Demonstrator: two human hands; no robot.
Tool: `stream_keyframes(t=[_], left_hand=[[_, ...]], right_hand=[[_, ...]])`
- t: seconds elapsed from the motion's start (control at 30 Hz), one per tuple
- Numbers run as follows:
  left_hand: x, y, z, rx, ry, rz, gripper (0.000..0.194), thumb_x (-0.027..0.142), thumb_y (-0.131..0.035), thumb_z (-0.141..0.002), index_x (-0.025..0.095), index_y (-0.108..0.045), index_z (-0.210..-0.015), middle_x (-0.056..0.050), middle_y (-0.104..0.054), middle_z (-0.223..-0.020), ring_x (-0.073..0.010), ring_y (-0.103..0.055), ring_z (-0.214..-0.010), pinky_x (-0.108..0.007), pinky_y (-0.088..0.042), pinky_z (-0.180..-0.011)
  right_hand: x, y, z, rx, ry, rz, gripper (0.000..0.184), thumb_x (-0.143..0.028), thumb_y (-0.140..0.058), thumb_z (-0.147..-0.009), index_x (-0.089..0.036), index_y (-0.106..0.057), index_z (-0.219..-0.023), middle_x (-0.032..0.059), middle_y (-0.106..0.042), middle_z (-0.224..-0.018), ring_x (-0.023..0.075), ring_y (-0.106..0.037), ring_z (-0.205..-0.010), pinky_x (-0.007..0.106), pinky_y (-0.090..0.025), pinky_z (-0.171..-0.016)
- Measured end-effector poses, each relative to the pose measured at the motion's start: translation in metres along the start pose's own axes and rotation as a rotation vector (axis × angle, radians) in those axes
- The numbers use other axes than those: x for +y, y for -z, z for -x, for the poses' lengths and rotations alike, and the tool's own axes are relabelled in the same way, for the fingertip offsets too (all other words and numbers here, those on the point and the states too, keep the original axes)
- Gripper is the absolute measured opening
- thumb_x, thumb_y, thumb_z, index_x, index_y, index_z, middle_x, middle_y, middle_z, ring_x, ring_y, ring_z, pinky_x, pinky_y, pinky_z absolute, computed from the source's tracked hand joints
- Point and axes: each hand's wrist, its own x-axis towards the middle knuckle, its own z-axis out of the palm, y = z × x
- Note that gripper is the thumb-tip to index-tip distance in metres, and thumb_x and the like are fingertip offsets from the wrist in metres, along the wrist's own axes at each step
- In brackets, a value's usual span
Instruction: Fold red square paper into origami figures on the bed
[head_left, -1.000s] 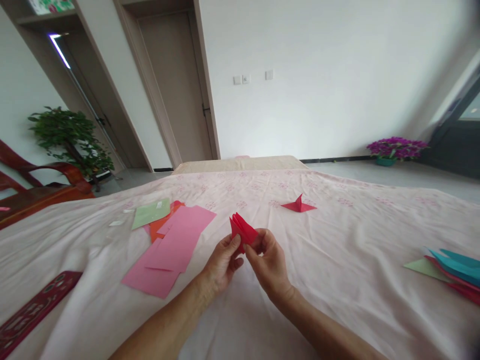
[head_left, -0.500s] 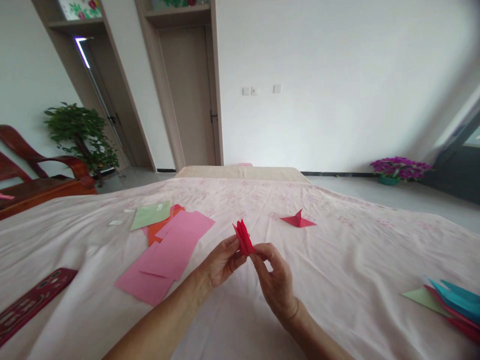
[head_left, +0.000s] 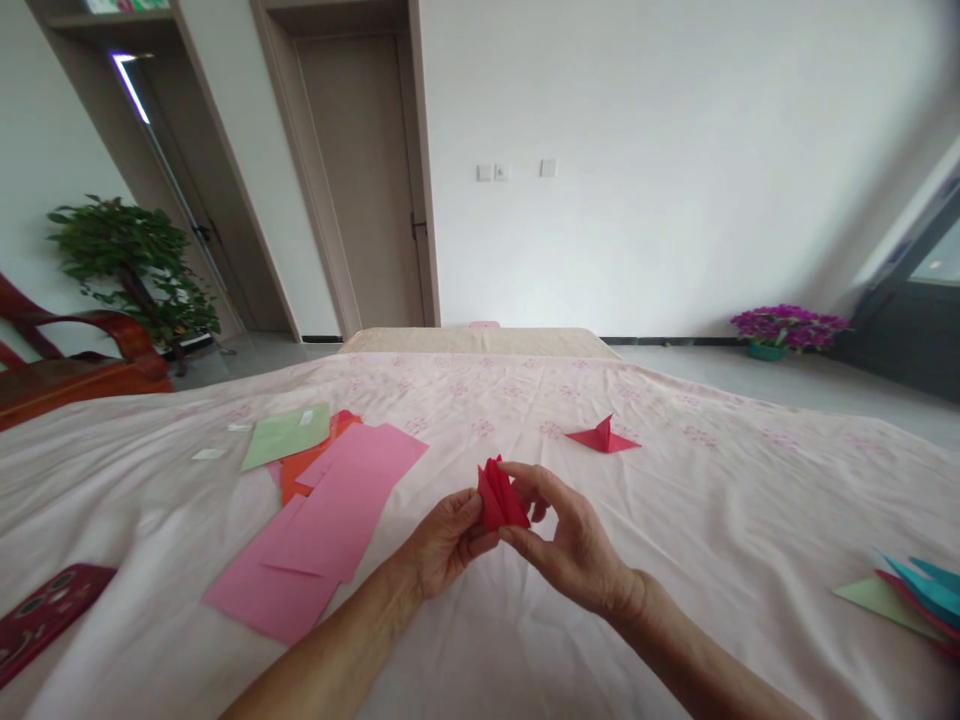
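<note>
Between my two hands is a small piece of folded red paper [head_left: 501, 500], with several pointed layers standing up. My left hand [head_left: 450, 540] pinches its left side between thumb and fingers. From the right, my right hand [head_left: 562, 525] grips it, index finger at the top and thumb at the lower edge. Part of the paper is hidden behind the fingers. Beyond my hands to the right, another folded red paper piece [head_left: 604, 437] lies on the cloth, one point sticking up.
A pale flowered cloth [head_left: 465, 640] covers the surface. To the left lie pink paper sheets [head_left: 337, 520], orange paper [head_left: 304, 470], a green sheet [head_left: 289, 435] and a dark red phone [head_left: 56, 610]. Folded blue paper [head_left: 930, 590] and a pale green piece [head_left: 885, 603] lie at the right edge.
The folded red paper has turned so a broader side shows. My right hand has shifted its grip, its index finger now up at the top. The view has moved slightly.
</note>
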Motion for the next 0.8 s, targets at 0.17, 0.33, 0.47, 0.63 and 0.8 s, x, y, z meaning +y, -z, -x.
stream_keyframes(t=[0.17,0.33,0.47,0.63,0.8], left_hand=[[-0.004,0.006,0.003,-0.027,0.026,-0.007,0.033,0.034,-0.068,-0.084,0.009,-0.067,-0.105,-0.012,-0.07,-0.101,-0.0128,-0.069,-0.08,-0.016,-0.055,-0.069],[-0.001,0.003,0.005,-0.06,0.025,-0.008,0.033,0.031,-0.068,-0.085,0.009,-0.066,-0.109,-0.013,-0.068,-0.11,-0.0126,-0.069,-0.086,-0.015,-0.054,-0.073],[0.0,0.001,0.005,-0.073,0.027,-0.002,0.03,0.029,-0.066,-0.086,0.01,-0.066,-0.11,-0.012,-0.068,-0.109,-0.0112,-0.069,-0.084,-0.014,-0.054,-0.072],[-0.002,0.003,0.004,-0.085,0.007,-0.008,0.027,0.029,-0.064,-0.088,0.009,-0.067,-0.106,-0.01,-0.069,-0.099,-0.0085,-0.067,-0.075,-0.013,-0.053,-0.068],[-0.002,0.003,0.004,-0.076,0.003,-0.028,0.028,0.03,-0.065,-0.087,0.01,-0.067,-0.106,-0.009,-0.07,-0.095,-0.0082,-0.066,-0.071,-0.013,-0.052,-0.063]], right_hand=[[0.0,0.007,-0.001,-0.08,0.015,-0.03,0.071,-0.041,-0.076,-0.074,-0.03,-0.043,-0.136,0.0016,-0.063,-0.1,0.0149,-0.058,-0.076,0.028,-0.048,-0.066],[-0.003,0.013,-0.001,-0.132,-0.036,-0.072,0.083,-0.055,-0.077,-0.066,-0.028,-0.044,-0.137,0.0035,-0.064,-0.1,0.0168,-0.059,-0.078,0.029,-0.048,-0.068],[-0.005,0.009,0.001,-0.103,-0.077,-0.167,0.09,-0.058,-0.076,-0.066,-0.028,-0.037,-0.141,0.0023,-0.064,-0.094,0.0169,-0.059,-0.077,0.029,-0.048,-0.068],[-0.008,0.006,0.001,-0.063,-0.064,-0.145,0.084,-0.055,-0.075,-0.068,-0.03,-0.04,-0.14,0.0031,-0.063,-0.097,0.017,-0.058,-0.078,0.03,-0.047,-0.068],[-0.009,0.005,0.002,-0.02,-0.02,-0.117,0.066,-0.051,-0.072,-0.074,-0.03,-0.049,-0.132,0.004,-0.063,-0.102,0.017,-0.058,-0.079,0.029,-0.047,-0.066]])
